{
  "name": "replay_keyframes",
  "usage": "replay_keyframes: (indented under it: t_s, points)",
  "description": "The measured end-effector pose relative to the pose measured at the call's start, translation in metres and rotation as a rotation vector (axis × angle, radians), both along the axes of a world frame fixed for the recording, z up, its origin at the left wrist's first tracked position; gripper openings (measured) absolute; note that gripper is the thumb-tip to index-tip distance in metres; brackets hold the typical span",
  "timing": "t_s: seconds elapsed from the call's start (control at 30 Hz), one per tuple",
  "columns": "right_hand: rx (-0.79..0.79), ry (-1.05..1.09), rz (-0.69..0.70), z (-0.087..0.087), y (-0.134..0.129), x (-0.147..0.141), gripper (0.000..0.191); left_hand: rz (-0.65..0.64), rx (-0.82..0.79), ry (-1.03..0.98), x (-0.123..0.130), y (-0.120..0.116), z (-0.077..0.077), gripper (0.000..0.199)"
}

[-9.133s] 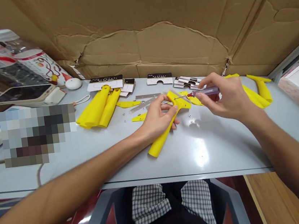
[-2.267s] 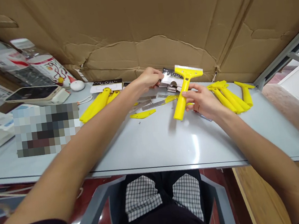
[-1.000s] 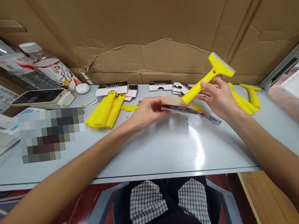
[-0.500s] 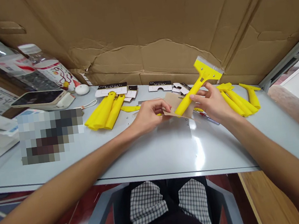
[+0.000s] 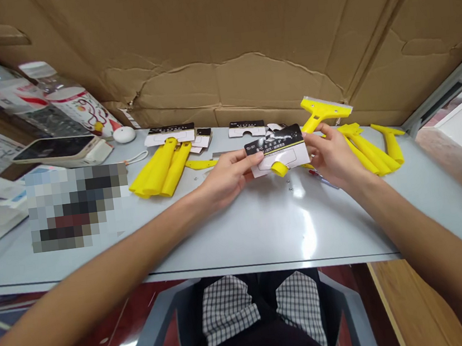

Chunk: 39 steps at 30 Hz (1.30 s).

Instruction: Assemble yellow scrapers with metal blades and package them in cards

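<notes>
My left hand (image 5: 233,174) is closed on the left edge of a black-and-white printed packaging card (image 5: 281,154). The end of a yellow scraper (image 5: 320,112) handle pokes out through the card's lower part. My right hand (image 5: 329,152) grips the scraper near its neck, at the card's right edge. Its wide blade head points up and away, with a clear strip along the top. The card hides most of the handle. To the left lie several carded yellow scrapers (image 5: 163,170). Loose yellow handles (image 5: 369,150) rest beyond my right hand.
More cards (image 5: 246,128) lie along the cardboard wall (image 5: 215,40) at the back. A flat yellow piece (image 5: 200,165), small screws (image 5: 290,189) and a screwdriver-like tool (image 5: 324,180) are on the table. A phone (image 5: 57,149) and a bottle (image 5: 79,104) stand at the left.
The card has turned from its plain brown side to its printed side and now surrounds the handle. The scraper has tilted lower, its head moving slightly down.
</notes>
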State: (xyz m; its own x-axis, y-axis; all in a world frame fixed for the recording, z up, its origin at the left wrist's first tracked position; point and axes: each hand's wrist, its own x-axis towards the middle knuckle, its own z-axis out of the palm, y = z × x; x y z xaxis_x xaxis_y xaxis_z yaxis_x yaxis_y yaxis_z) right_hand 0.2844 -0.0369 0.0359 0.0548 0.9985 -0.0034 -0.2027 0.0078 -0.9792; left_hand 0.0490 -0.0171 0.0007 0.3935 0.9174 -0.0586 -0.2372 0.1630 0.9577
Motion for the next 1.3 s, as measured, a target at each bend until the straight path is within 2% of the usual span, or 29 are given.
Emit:
replay_keyframes:
  t_s: [0.13, 0.27, 0.47, 0.57, 0.7, 0.87, 0.93, 1.0, 1.07, 1.13, 1.23, 1.3]
  points:
    - [-0.04, 0.034, 0.053, -0.002, 0.0, 0.002, 0.053, -0.064, -0.097, 0.003, 0.002, -0.005, 0.0, 0.012]
    - [-0.069, 0.041, 0.079, -0.006, 0.001, 0.001, 0.054, -0.024, -0.062, 0.02, 0.002, -0.007, 0.002, 0.012]
    - [-0.126, 0.004, 0.101, -0.005, -0.002, -0.004, 0.056, 0.08, -0.031, 0.038, 0.0, -0.006, 0.001, 0.037]
    - [-0.125, 0.01, 0.143, -0.001, -0.006, -0.008, 0.059, 0.124, 0.121, 0.155, -0.001, -0.01, 0.003, 0.039]
    - [-0.153, 0.035, 0.209, 0.0, -0.011, -0.013, 0.063, 0.15, 0.306, 0.199, 0.0, -0.015, 0.006, 0.029]
    - [-0.149, 0.078, 0.189, -0.004, -0.012, -0.014, 0.053, 0.214, 0.477, 0.271, 0.0, -0.015, 0.005, 0.024]
    - [-0.14, 0.089, 0.163, -0.006, -0.01, -0.014, 0.051, 0.187, 0.606, 0.336, -0.002, -0.013, 0.003, 0.03]
    - [-0.129, 0.106, 0.124, -0.007, -0.008, -0.013, 0.048, 0.126, 0.809, 0.406, -0.004, -0.011, 0.0, 0.038]
    - [-0.125, 0.12, 0.096, -0.008, -0.006, -0.012, 0.045, 0.082, 1.021, 0.478, -0.006, -0.011, -0.004, 0.055]
    - [-0.122, 0.121, 0.093, -0.009, -0.006, -0.012, 0.042, 0.091, 1.16, 0.553, -0.006, -0.012, -0.007, 0.07]
    - [-0.115, 0.093, 0.157, -0.008, -0.007, -0.011, 0.04, 0.176, 1.216, 0.594, -0.005, -0.014, -0.006, 0.055]
    - [-0.118, 0.071, 0.216, -0.005, -0.009, -0.01, 0.042, 0.218, 1.147, 0.569, -0.004, -0.015, -0.001, 0.038]
